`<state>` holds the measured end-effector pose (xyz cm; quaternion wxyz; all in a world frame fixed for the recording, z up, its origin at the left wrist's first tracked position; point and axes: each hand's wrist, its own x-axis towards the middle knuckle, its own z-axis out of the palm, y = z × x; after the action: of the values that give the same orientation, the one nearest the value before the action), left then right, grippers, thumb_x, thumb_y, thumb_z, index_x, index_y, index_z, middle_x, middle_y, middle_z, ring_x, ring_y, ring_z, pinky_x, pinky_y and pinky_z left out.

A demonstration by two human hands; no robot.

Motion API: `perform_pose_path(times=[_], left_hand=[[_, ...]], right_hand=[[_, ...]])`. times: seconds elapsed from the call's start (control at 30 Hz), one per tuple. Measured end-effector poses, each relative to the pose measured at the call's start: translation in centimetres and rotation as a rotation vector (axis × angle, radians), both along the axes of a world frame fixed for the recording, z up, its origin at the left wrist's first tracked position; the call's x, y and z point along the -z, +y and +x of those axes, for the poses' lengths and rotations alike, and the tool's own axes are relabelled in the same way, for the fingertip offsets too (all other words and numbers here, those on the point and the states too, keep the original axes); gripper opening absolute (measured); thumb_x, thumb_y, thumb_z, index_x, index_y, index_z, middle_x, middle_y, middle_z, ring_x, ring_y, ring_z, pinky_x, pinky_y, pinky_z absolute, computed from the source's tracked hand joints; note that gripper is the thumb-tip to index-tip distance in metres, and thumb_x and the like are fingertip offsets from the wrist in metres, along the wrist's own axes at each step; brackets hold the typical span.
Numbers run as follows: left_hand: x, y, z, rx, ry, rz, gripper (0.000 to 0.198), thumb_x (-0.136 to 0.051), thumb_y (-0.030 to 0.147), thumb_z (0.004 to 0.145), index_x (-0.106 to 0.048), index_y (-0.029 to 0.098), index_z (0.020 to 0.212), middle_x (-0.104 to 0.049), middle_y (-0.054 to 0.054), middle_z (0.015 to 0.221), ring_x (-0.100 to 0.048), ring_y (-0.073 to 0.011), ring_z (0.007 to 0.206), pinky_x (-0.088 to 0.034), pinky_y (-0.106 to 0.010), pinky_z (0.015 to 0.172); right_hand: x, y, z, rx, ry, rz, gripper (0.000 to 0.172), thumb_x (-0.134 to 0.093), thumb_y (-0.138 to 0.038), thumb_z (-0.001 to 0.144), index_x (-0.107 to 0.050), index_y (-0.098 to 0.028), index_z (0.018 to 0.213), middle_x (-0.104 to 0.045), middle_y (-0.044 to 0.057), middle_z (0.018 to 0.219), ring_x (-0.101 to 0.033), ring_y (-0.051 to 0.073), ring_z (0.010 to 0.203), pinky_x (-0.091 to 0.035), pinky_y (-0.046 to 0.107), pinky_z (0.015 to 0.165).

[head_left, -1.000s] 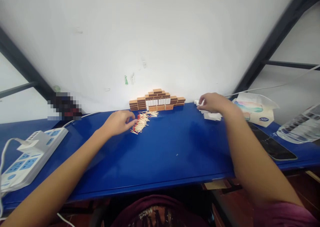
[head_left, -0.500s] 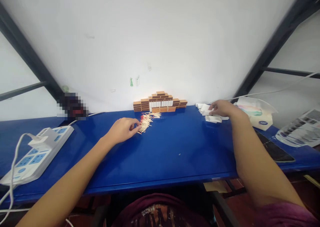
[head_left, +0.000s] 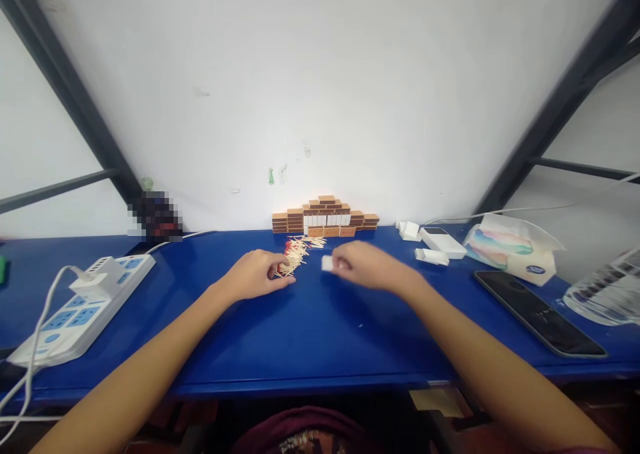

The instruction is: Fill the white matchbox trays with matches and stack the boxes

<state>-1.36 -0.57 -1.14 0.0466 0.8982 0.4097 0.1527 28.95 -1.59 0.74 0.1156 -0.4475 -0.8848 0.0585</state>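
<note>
Left fingers (head_left: 277, 259) curved, parted from the thumb (head_left: 283, 283); right fingers (head_left: 345, 251) pinched; forearms (head_left: 170, 347) converging.

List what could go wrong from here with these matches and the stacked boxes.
The left hand is at the edge of the loose match pile, so a careless sweep could scatter it.
The matchbox stack stands just beyond those matches; a knock might topple its upper boxes.
The right hand seems to grip the small white box by one end, so it could slip.
</note>
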Motion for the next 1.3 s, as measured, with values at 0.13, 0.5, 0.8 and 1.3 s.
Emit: perform_pose_path(times=[0.13, 0.5, 0.8, 1.3], left_hand=[[-0.4, -1.2, 1.0, 0.051, 0.020, -0.046, 0.060, -0.072, 0.071, 0.083, -0.075, 0.023, 0.119, -0.071, -0.002, 0.075, -0.064, -0.0190, 0.064, -0.038, -0.029, 0.061], [1.3, -1.8, 2.6, 0.060, 0.076, -0.079, 0.055, -0.064, 0.067, 0.092, -0.072, 0.022, 0.120, -0.070, -0.003, 0.078, -0.065, -0.0202, 0.067, -0.038, -0.029, 0.061], [1.4, -1.7, 2.4, 0.061, 0.078, -0.104, 0.039, -0.064, 0.056, 0.095, -0.073, 0.023, 0.114, -0.067, 0.000, 0.075, -0.061, -0.0178, 0.065, -0.038, -0.029, 0.065], [1.0, -1.5, 2.2, 0.063, 0.093, -0.090, 0.042, -0.064, 0.058, 0.096, -0.074, 0.022, 0.116, -0.068, -0.001, 0.074, -0.063, -0.0184, 0.066, -0.037, -0.030, 0.064]], right_hand=[[1.4, -2.2, -3.9, -0.164, 0.013, -0.019, 0.008, -0.065, -0.020, 0.095, -0.070, -0.019, 0.089, -0.073, 0.007, 0.088, -0.060, 0.018, 0.077, -0.033, 0.029, 0.067], [5.2, 7.3, -1.5, 0.123, 0.378, 0.070, 0.020, -0.072, -0.031, 0.093, -0.069, -0.015, 0.106, -0.068, 0.002, 0.081, -0.058, 0.016, 0.072, -0.037, 0.027, 0.067], [6.9, 10.5, -1.3, 0.158, 0.278, 0.085, 0.031, -0.073, -0.039, 0.093, -0.068, -0.015, 0.112, -0.068, 0.006, 0.091, -0.059, 0.019, 0.081, -0.039, 0.028, 0.070], [4.2, 9.6, -2.4, 0.182, 0.204, -0.080, 0.017, -0.069, -0.031, 0.096, -0.069, -0.016, 0.090, -0.068, 0.003, 0.077, -0.058, 0.016, 0.069, -0.036, 0.026, 0.063]])
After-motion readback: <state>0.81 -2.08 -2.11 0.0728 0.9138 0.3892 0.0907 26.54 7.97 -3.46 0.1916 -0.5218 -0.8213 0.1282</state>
